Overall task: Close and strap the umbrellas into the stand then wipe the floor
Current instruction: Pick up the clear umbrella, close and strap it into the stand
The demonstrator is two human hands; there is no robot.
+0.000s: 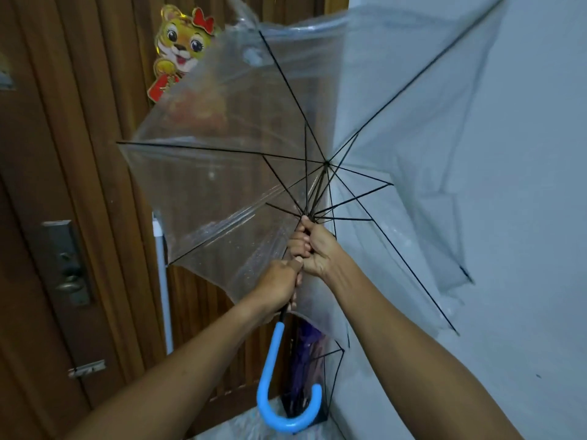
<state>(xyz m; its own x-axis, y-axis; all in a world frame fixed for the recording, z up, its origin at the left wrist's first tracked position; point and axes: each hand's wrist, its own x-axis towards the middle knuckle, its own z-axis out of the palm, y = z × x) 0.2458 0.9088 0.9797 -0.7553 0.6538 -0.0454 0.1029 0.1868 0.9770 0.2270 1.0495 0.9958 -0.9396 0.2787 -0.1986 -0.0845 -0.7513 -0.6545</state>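
**Inspector:** Report the main item.

**Assistant:** 1 transparent umbrella point(228, 160), canopy spread, fills the frame from 9 o'clock through 12 to 3 o'clock. Black ribs point(286, 87) radiate from a hub just right of centre. Droplets show on the lower left panel. Its shaft runs down toward 6 o'clock and ends in a blue hooked handle point(279, 369).

**Inspector:** Hands?

**Assistant:** Both are on the shaft at centre. The right hand point(314, 249) is closed in a fist at the point where the stretchers meet, fingers curled round it. The left hand point(279, 284) sits directly below, touching the right, closed round the shaft just above the blue handle. Both forearms are bare, entering from 6 to 7 o'clock and from 5 o'clock.

**Inspector:** The stand?

**Assistant:** A black wire stand point(333, 369) is at 6 o'clock, behind the handle, against the wall. 1 dark purple umbrella point(305, 360), folded, stands upright inside it. Whether it is strapped, I cannot tell.

**Inspector:** Surroundings?

**Assistant:** A brown wooden door point(63, 154) occupies 7 to 11 o'clock, with a metal lock plate point(65, 262) at 8 o'clock. A tiger decoration point(181, 49) hangs at 11 o'clock, partly covered by the canopy. A pale wall point(524, 185) runs from 1 to 5 o'clock. A strip of light floor point(232, 423) shows at 6 o'clock; its condition is not legible.
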